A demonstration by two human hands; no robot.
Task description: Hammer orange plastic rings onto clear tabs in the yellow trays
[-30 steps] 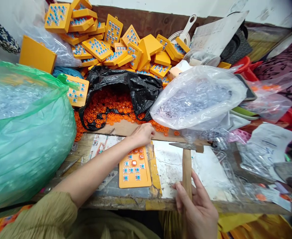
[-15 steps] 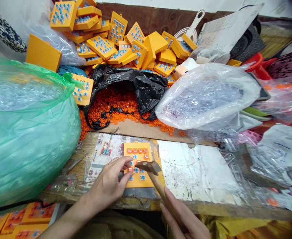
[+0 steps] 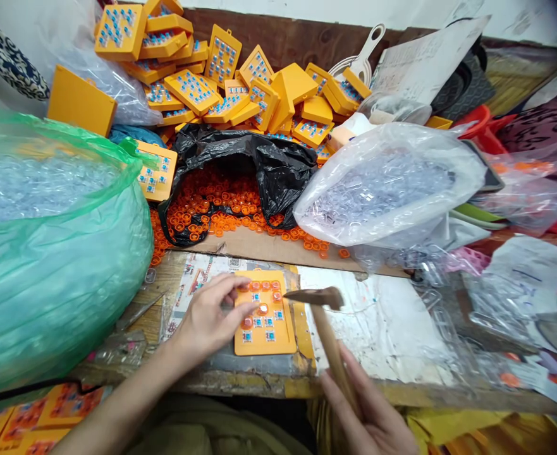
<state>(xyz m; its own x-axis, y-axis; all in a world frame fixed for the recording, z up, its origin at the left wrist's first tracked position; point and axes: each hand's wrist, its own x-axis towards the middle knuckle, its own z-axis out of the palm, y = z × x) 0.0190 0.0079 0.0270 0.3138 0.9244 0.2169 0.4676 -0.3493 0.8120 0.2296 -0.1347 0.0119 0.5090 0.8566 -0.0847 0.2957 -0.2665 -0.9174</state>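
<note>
A flat orange-yellow plastic board [image 3: 282, 338] lies on the bench in front of me, set with blue switches and several clear orange caps. Caps fill part of its top row; one orange cap [image 3: 262, 309] sits near the middle by my left thumb. My left hand [image 3: 212, 313] rests over the board's left side, thumb and index finger apart, with nothing visible held between them. My right hand [image 3: 368, 404] is wrapped round the wooden handle of a hammer [image 3: 320, 298]. The hammer's dark metal head hangs just right of the board, its pointed end toward the caps.
Loose orange caps spill from a black plastic bag [image 3: 282, 151] behind the board. A green bag [image 3: 60, 284] of clear pieces bulges at left, and a white bag [image 3: 316, 221] of clear pieces lies at right. Similar yellow boards [image 3: 193, 88] are piled at the back.
The hammer has moved right and slightly up, away from over the board. My left hand's fingers have shifted up toward the top row, the thumb and index finger spreading apart.
</note>
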